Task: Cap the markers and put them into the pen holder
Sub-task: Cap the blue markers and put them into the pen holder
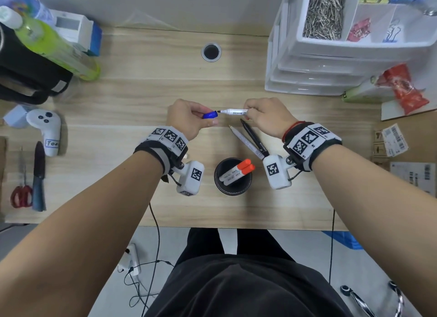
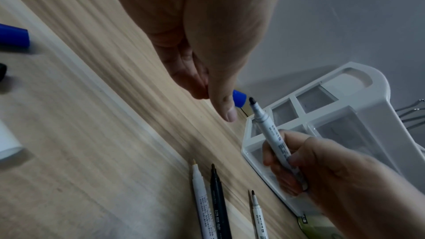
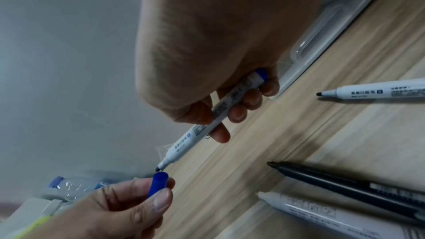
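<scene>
Beside the two desk markers (image 2: 208, 204), a third (image 2: 259, 214) (wrist views only).

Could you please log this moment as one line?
left hand: holds blue cap | right hand: holds marker | cap: off, near tip

The head view was bright and evenly lit, bowed at its edges; both wrist views were dim, soft and slightly blurred.

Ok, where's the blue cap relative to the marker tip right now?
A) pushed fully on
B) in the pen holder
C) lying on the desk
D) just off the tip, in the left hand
D: the left hand pinches the blue cap just short of the bare tip of the marker in the right hand.
</scene>
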